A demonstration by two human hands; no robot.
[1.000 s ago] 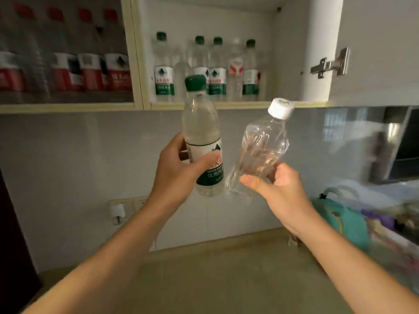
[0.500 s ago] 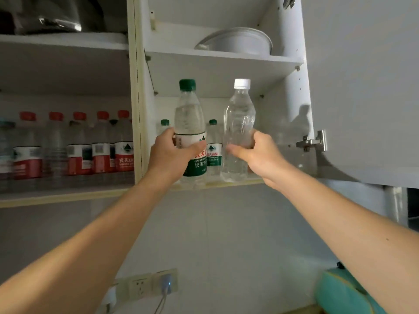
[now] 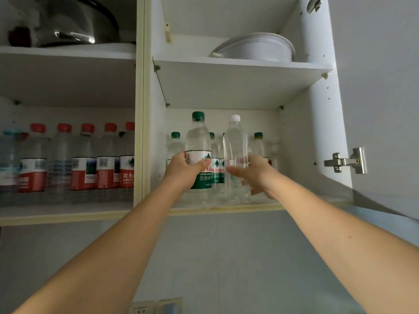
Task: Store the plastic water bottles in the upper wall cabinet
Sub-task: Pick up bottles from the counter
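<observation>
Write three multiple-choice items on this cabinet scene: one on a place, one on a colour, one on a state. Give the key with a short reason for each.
1. Where does the white bowl sit?
A. On the shelf above the bottles
B. On the bottom shelf among the bottles
C. In the left compartment

2. What colour is the cap of the labelled bottle in the left hand?
A. Red
B. Green
C. White

3. How does the right hand stand to the clear bottle?
A. Apart from it, fingers straight
B. Curled round its body
C. Pinching only its cap

Key: 1 A, the bowl rests on the upper shelf of the right compartment. 2 B, its cap is dark green. 3 B, thumb and fingers wrap round the body, well below the white cap.
</observation>
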